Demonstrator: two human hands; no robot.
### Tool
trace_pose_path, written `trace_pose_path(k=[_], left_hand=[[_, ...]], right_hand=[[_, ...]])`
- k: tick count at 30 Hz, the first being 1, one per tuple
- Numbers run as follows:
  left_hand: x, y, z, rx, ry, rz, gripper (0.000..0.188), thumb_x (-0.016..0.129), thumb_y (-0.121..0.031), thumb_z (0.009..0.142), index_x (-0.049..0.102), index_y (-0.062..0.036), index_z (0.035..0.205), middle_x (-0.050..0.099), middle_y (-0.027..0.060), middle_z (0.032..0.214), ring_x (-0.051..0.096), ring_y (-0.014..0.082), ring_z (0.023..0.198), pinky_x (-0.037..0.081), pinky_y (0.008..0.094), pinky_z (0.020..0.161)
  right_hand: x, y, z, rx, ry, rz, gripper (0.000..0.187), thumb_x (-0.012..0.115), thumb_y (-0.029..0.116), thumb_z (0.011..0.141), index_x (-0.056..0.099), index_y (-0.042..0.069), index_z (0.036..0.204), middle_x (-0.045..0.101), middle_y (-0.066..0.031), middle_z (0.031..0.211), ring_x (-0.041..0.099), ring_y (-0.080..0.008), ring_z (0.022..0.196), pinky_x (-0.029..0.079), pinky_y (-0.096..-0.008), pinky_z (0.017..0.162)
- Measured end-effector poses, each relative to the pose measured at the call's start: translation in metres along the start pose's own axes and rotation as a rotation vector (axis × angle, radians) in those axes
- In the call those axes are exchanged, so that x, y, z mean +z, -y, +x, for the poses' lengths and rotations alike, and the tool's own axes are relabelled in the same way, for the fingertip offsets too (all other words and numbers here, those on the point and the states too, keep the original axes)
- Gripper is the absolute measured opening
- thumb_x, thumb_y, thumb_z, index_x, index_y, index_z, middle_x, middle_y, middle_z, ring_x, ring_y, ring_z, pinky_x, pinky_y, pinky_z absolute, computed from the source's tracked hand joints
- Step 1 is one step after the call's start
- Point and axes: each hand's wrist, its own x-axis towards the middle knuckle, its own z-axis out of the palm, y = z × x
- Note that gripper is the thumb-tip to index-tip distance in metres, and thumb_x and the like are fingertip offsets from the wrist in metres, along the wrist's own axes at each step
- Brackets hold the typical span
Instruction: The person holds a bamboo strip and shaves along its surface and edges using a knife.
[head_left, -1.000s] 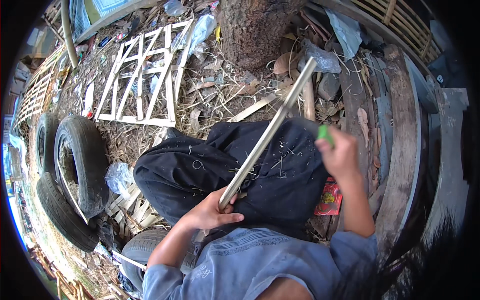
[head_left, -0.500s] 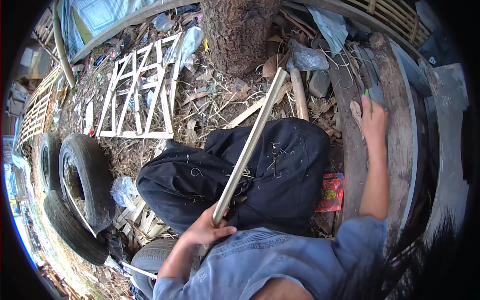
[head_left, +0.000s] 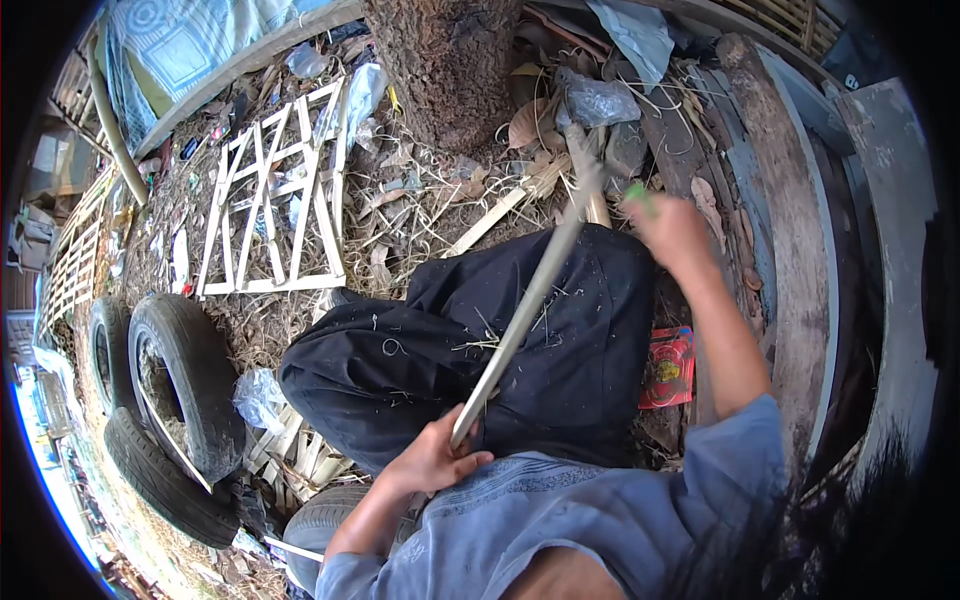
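My left hand [head_left: 440, 457] is closed round the lower end of a long bamboo strip [head_left: 518, 328]. The strip slants up and away to the right across my lap, its far end smeared by motion. My right hand [head_left: 672, 235] is closed on a small green object [head_left: 641, 200] beside that far end. The object is blurred and its kind does not show; I cannot tell whether it touches the strip. Thin shavings [head_left: 480, 343] lie on my dark trousers [head_left: 420, 360].
A frame of pale bamboo strips [head_left: 270, 200] lies on the ground at the far left. Old tyres [head_left: 190, 380] sit at the left. A tree trunk [head_left: 440, 70] stands ahead. Wooden planks [head_left: 790, 250] line the right, near a red packet [head_left: 668, 368].
My right hand has come left with the green object, from over the planks to beside the strip's far end. The left hand keeps its hold on the strip, which has shifted slightly.
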Motion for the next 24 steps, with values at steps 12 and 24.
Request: trace_pose_path(k=[12,24], left_hand=[[-0.011,-0.008,0.022,-0.070,-0.108,-0.181,0.018,0.057,-0.020,0.097,0.047,-0.0048,0.095,0.042,-0.0053,0.065,0.039,0.0057,0.057,0.034,0.0266,0.051],[0.022,-0.006,0.057,-0.034,-0.128,0.221,0.017,0.051,-0.015,0.097,0.045,0.0008,0.092,0.051,0.0241,0.059,0.056,0.0455,0.061,0.041,0.0481,0.055]], right_hand=[[-0.003,0.058,-0.074,-0.363,0.075,0.210,0.051,0.060,0.053,0.088,0.058,0.005,0.071,0.056,-0.0138,0.058,0.061,-0.0355,0.056,0.045,-0.0430,0.050],[-0.008,0.008,-0.110,-0.222,0.198,-0.102,0.053,0.064,0.054,0.084,0.055,0.006,0.062,0.058,-0.0130,0.055,0.059,-0.0349,0.051,0.046,-0.0438,0.047]])
